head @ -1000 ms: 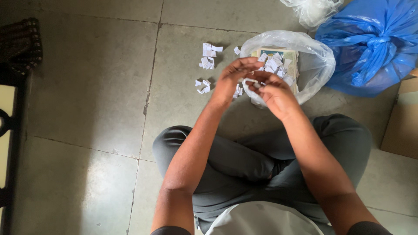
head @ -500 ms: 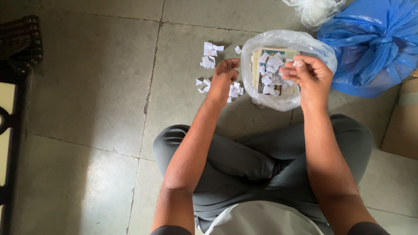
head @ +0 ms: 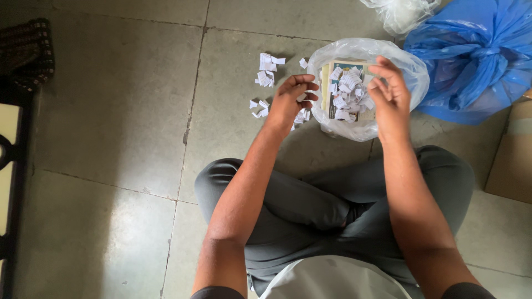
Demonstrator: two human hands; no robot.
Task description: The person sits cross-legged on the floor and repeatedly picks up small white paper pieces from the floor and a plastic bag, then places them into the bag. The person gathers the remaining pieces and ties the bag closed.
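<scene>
Head view: paper scraps (head: 348,91) under right grip (head: 390,94).

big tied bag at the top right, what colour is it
Blue. The tied plastic bag shows best in the head view, just beyond the right hand.

both hands raised apart: left hand (head: 293,99) curled, right hand (head: 390,97) loosely spread.

The person wears dark grey trousers (head: 310,210) of a soft, smooth cloth that creases at the knees, and a light grey top (head: 332,279) with short dark sleeves (head: 213,293) that end above the elbows. Both forearms are bare, as are the left hand (head: 291,102) and right hand (head: 390,97); no rings, watch or bands show.
</scene>
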